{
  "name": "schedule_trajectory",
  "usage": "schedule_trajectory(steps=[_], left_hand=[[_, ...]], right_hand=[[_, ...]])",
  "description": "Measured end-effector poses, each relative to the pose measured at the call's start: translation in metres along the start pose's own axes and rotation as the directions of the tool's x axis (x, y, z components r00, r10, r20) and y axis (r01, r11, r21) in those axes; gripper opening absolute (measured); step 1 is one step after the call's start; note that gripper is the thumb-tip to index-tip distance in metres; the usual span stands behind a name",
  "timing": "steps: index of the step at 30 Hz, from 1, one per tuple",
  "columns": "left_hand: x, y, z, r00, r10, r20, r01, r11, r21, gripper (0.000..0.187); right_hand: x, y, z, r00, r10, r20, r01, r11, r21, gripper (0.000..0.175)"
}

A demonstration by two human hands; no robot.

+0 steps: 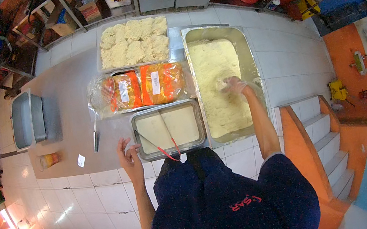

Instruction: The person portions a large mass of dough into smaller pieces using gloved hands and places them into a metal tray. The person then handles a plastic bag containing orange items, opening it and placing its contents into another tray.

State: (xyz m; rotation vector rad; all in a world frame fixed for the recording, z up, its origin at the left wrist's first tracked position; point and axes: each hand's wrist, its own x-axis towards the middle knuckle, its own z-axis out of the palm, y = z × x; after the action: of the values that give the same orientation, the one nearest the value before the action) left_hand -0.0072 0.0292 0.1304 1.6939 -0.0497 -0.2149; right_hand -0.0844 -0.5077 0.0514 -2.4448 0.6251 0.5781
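Note:
My right hand (235, 85) is down in pale crumb or flour (224, 114) in a deep metal pan (262, 100); at its fingertips is a lump coated in crumbs (221, 83), and its grip is blurred. My left hand (129, 151) hovers at the left rim of a smaller metal tray (199, 111) of pale liquid, fingers apart and holding nothing. Metal tongs with red handles (171, 149) rest across that tray. Behind lie orange-printed plastic packs (163, 81) and a wire-mesh skimmer (100, 90). A plastic tub of crumb-coated pieces (134, 42) stands at the back.
On the left of the steel table (58, 96) are an empty-looking metal pan (26, 120), a cup of brown drink (48, 160) and a small white paper (81, 160). Tiled steps with orange sides (318, 127) stand to the right. Shelves with boxes (90, 11) line the back.

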Motion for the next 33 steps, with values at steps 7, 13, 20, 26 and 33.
schedule_trajectory(steps=[7, 13, 20, 26, 33], left_hand=[[-0.002, 0.002, 0.031, 0.994, 0.002, 0.11, 0.0, 1.0, -0.025, 0.044], [0.008, 0.005, 0.047, 0.987, 0.048, 0.154, -0.05, 0.999, 0.009, 0.042], [-0.004, 0.015, 0.072, 0.994, 0.051, 0.099, -0.057, 0.997, 0.054, 0.041], [-0.047, 0.018, 0.108, 0.996, -0.003, 0.088, 0.001, 1.0, 0.027, 0.041], [-0.099, 0.003, 0.129, 0.992, -0.129, 0.002, 0.129, 0.991, 0.02, 0.04]], right_hand=[[-0.033, -0.008, 0.019, 0.965, -0.065, -0.253, 0.056, 0.997, -0.043, 0.051], [-0.061, -0.029, -0.003, 0.948, -0.029, -0.316, 0.04, 0.999, 0.028, 0.046], [-0.129, -0.052, -0.035, 0.758, -0.231, -0.609, 0.271, 0.962, -0.027, 0.039], [-0.169, -0.047, 0.019, 0.837, -0.429, -0.339, 0.344, 0.895, -0.283, 0.046], [-0.158, 0.027, 0.043, 0.988, -0.125, -0.095, 0.113, 0.986, -0.125, 0.05]])
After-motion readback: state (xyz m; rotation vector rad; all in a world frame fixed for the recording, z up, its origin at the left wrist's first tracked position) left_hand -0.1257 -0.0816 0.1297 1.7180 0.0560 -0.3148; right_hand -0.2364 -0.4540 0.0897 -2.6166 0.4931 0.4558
